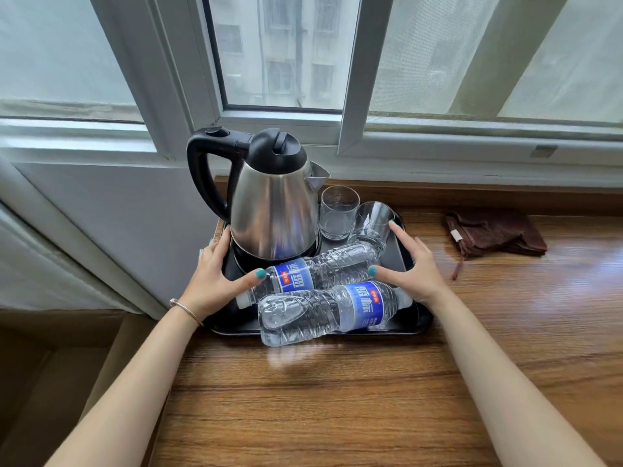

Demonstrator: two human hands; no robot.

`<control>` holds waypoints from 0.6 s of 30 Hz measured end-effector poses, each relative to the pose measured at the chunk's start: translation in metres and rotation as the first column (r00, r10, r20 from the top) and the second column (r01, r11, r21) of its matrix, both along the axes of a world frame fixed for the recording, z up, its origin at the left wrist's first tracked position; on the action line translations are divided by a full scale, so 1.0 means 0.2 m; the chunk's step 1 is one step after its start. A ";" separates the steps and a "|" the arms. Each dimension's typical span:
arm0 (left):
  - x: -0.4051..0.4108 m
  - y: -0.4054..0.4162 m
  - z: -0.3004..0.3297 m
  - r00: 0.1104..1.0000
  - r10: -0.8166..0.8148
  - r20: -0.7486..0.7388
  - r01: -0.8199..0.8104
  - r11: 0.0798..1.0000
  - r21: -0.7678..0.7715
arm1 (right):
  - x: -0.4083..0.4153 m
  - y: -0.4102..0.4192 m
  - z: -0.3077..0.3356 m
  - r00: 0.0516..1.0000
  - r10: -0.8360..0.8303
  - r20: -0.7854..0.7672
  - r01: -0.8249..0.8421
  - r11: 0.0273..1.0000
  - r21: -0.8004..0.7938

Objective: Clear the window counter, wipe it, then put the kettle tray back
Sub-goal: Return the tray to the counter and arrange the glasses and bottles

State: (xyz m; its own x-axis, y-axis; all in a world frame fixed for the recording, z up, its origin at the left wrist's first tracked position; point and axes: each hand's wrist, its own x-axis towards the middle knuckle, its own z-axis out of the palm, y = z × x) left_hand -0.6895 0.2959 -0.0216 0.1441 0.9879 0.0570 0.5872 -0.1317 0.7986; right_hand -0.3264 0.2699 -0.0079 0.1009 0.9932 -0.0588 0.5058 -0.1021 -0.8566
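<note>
Black tray (409, 326) sits on the wooden counter (337, 399) at its left end, under the window (283, 52).

On the tray:
- Steel kettle (273, 210) with black lid and handle, upright on its base at the tray's back left; handle points left, spout right.
- Upright glass (338, 212) just right of the kettle, at the tray's back edge.
- Second glass (372, 227) right of the first, tipped over and leaning toward the tray's right rim.
- Two water bottles with blue labels, both lying on their sides. Rear bottle (320, 271) lies in front of the kettle, cap toward the tray's left. Front bottle (323, 311) lies touching it, cap toward the tray's right, its base end overhanging the tray's front rim.

Left hand (215, 278): at the tray's left side, fingers spread and mostly straight beside the kettle base, thumb laid inward against the rear bottle. Fingers are not curled round anything. Whether they press the rim I cannot tell. Bracelet on the wrist.

Right hand (414, 264): at the tray's right side, fingers spread and straight, forefinger tip at the tipped glass, thumb reaching in to the rear bottle. Nothing gripped.

Brown cloth (495, 234) lies crumpled on the counter, well right of the tray, apart from it.
</note>
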 end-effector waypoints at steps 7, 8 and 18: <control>0.00 -0.02 0.01 0.999 0.026 0.047 -0.026 1.000 -0.006 | 0.02 0.01 -0.03 0.999 0.017 0.037 -0.018 1.000 0.012; 0.01 -0.02 0.02 0.998 0.035 0.061 -0.034 0.999 -0.009 | 0.02 0.01 -0.03 0.999 0.022 0.039 -0.022 1.000 0.017; 0.02 -0.03 0.02 0.997 0.055 0.048 -0.054 0.998 -0.027 | 0.00 0.00 0.01 0.997 0.030 0.076 -0.031 1.000 0.002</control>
